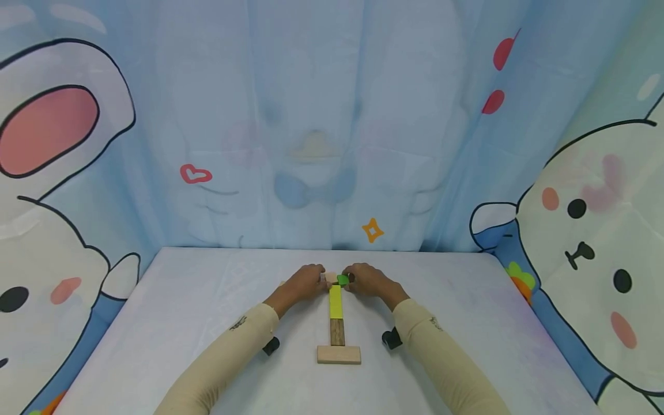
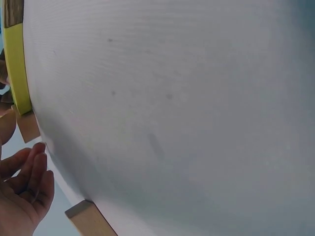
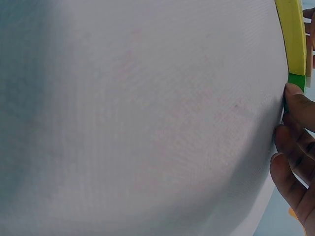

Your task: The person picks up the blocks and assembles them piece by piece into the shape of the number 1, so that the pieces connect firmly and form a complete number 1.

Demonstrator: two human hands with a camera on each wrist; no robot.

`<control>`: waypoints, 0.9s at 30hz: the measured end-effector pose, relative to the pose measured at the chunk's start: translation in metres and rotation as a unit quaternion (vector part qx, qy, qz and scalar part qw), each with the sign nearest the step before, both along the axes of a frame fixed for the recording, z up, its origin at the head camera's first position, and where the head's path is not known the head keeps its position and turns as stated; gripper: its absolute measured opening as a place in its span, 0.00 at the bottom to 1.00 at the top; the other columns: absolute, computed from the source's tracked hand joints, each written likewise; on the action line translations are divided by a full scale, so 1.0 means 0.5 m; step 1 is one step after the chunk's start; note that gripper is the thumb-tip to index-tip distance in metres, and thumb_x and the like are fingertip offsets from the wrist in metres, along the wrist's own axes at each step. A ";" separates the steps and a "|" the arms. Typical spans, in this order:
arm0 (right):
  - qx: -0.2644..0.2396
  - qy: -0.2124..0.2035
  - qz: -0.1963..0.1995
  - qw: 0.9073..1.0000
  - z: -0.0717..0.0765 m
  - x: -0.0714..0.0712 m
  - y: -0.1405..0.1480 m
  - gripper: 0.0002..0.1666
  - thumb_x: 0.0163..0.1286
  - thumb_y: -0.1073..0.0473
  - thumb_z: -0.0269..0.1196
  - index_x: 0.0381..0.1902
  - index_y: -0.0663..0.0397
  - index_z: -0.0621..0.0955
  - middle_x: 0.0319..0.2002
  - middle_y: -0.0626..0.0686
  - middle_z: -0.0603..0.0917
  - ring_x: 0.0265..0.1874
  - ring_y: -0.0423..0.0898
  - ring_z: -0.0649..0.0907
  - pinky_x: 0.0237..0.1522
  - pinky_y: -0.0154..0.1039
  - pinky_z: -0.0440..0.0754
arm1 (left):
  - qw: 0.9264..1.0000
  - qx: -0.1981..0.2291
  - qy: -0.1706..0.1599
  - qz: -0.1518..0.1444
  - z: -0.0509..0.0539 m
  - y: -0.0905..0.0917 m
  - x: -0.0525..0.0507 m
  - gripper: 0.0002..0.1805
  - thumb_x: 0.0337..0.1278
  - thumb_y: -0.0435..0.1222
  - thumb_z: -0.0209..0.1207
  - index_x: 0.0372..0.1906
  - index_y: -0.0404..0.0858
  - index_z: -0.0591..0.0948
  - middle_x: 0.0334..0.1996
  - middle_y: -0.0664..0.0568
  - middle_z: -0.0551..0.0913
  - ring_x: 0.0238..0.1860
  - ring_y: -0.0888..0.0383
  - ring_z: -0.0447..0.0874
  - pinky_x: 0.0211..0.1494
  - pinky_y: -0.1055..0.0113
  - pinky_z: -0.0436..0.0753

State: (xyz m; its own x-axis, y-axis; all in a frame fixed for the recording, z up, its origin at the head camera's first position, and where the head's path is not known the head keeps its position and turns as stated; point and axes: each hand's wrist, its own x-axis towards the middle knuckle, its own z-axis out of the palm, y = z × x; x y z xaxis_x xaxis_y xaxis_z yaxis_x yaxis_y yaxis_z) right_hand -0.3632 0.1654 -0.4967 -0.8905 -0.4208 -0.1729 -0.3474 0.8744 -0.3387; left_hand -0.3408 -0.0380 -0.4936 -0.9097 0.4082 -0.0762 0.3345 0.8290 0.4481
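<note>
On the white tabletop, blocks lie in a line: a plain wooden block [image 1: 339,355] crosswise at the near end, a dark wood-grain block [image 1: 337,332], then a yellow block [image 1: 336,302]. Beyond the yellow block, my left hand [image 1: 305,281] holds a light wooden block [image 1: 331,278] between thumb and fingertips. My right hand [image 1: 369,279] pinches a green block [image 1: 343,279] right beside it. In the right wrist view, the thumb [image 3: 295,93] touches the green block [image 3: 296,81] at the yellow block's end. The other left fingers [image 2: 35,169] are loosely bent.
Another wooden block [image 2: 91,220] lies on the table beside my left hand, mostly hidden in the head view. A printed cloth curtain [image 1: 311,115] hangs behind the table's far edge. Dark wrist cameras [image 1: 392,338] sit under both sleeves.
</note>
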 end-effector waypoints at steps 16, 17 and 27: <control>-0.001 -0.009 -0.005 1.000 -0.008 -0.011 0.006 0.23 0.68 0.56 0.69 0.59 0.55 0.81 0.45 0.51 0.84 0.44 0.46 0.80 0.53 0.48 0.80 | 0.998 -0.033 0.052 0.004 0.000 -0.042 0.011 0.32 0.65 0.52 0.62 0.66 0.37 0.75 0.63 0.43 0.77 0.64 0.47 0.75 0.68 0.49 0.73; 0.000 -0.008 -0.005 1.000 -0.008 -0.011 0.006 0.23 0.68 0.56 0.69 0.58 0.56 0.81 0.45 0.51 0.84 0.43 0.46 0.80 0.53 0.48 0.80 | 0.998 -0.034 0.051 0.005 0.001 -0.045 0.012 0.32 0.65 0.52 0.62 0.66 0.37 0.75 0.63 0.43 0.77 0.65 0.47 0.75 0.68 0.49 0.72; 0.001 -0.006 -0.003 1.000 -0.010 -0.010 0.005 0.23 0.68 0.56 0.68 0.59 0.56 0.81 0.45 0.51 0.84 0.43 0.46 0.79 0.52 0.48 0.80 | 0.997 -0.053 0.051 0.015 0.002 -0.080 0.025 0.36 0.62 0.53 0.64 0.68 0.36 0.73 0.65 0.41 0.75 0.66 0.45 0.73 0.68 0.46 0.71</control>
State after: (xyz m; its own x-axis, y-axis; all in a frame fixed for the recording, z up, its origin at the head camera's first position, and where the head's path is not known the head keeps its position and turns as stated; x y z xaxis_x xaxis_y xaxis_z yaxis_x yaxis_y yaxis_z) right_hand -0.3681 0.1678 -0.5015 -0.8908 -0.4155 -0.1840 -0.3384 0.8768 -0.3417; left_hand -0.3283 -0.0777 -0.4927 -0.9264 0.3758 -0.0245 0.3485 0.8800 0.3228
